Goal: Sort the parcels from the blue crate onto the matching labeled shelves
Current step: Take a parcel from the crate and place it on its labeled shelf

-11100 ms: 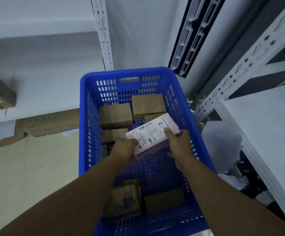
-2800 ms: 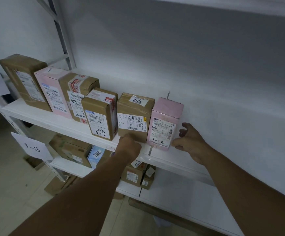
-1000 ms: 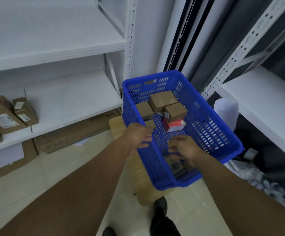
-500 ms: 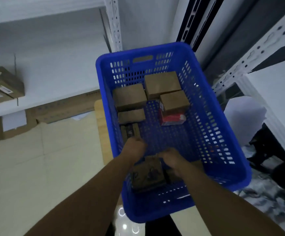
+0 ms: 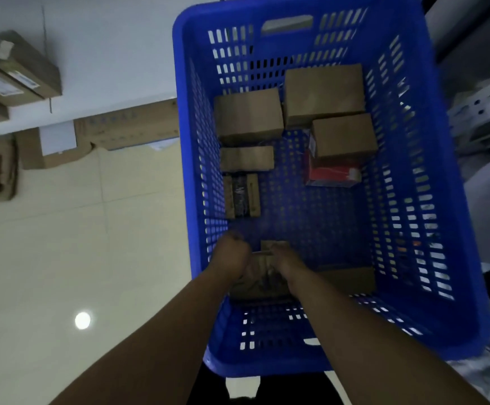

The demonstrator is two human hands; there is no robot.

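Observation:
The blue crate fills the view from above. Several brown parcels lie in it: two at the far end, one on top of a red box, a flat one, a small dark-labelled one and one at the near right. At the near left lies a brown parcel with dark print. My left hand grips its left side and my right hand grips its right side, with the fingers curled down over its edges.
A white shelf at the left holds brown labelled parcels. Flat cardboard lies under it on the pale tiled floor. A metal rack stands right of the crate.
The view has closed in over the crate. Both hands have sunk lower at the near left and taken hold of the dark-printed parcel.

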